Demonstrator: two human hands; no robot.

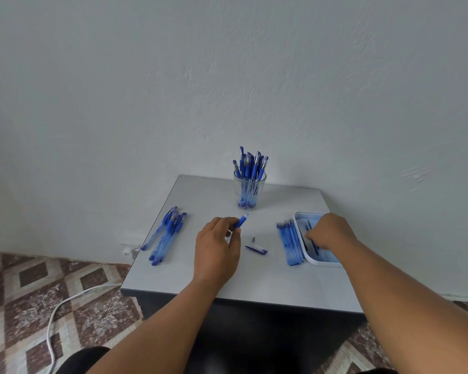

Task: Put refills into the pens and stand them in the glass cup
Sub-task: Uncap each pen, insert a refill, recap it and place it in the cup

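1. A white cable (55,314) trails over the patterned floor (25,292) left of the desk (254,287).
2. A bundle of blue pens (166,234) lies near the desk's left edge.
3. The left hand (217,248) hovers over the middle of the desk, its fingers (234,229) curled round a blue pen barrel (241,220) whose open end points up toward the glass cup (249,190).
4. The glass cup stands at the back of the desk, holding many upright blue pens.
5. A pen cap (256,249) and a small metal tip (253,239) lie on the desk between the hands.
6. A row of refills (290,242) lies just beside a white tray (299,236).
7. The right hand (331,230) reaches into the tray, fingers bent onto a dark refill (314,245); whether they grip it cannot be told.
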